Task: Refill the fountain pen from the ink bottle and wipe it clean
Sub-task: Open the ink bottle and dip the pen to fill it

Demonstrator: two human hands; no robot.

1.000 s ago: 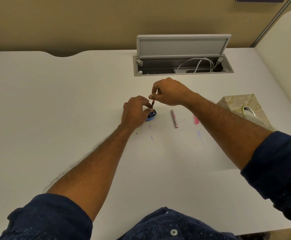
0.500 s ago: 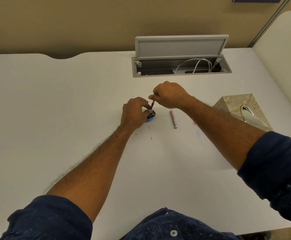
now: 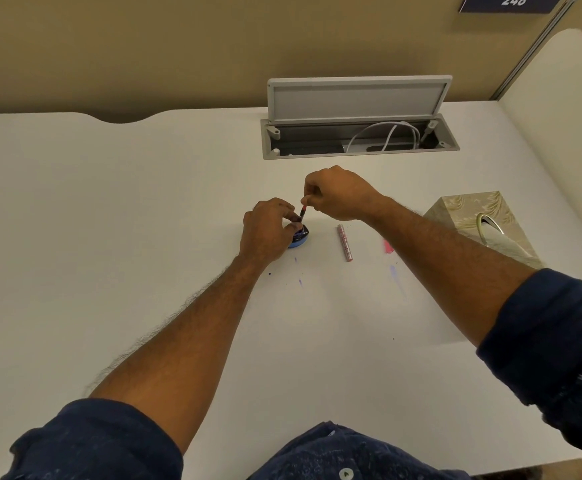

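Filling step in hand, by the look of it. Left hand (image 3: 268,230) wrapped around the ink bottle (image 3: 299,237), fingers closed on it, pinning it to the white desk (image 3: 109,237). Right hand (image 3: 338,194) just above and beside the left, fingertips pinched on the upper end of the fountain pen section (image 3: 303,213), lower end angled down into the bottle mouth. Nib not visible; depth in the ink impossible to tell.

To do well: keep the bottle pressed flat, hold the pen near upright, sink the nib fully before drawing ink, work the filler slowly, then lift straight out to avoid catching the rim. Small blue ink spots (image 3: 296,271) on the desk just nearer than the left hand, so dripping seems a real risk.

Pen barrel (image 3: 345,243) lying just right of the bottle, below the right wrist. Tissue box (image 3: 479,223) beyond the right forearm, within easy reach for wiping.
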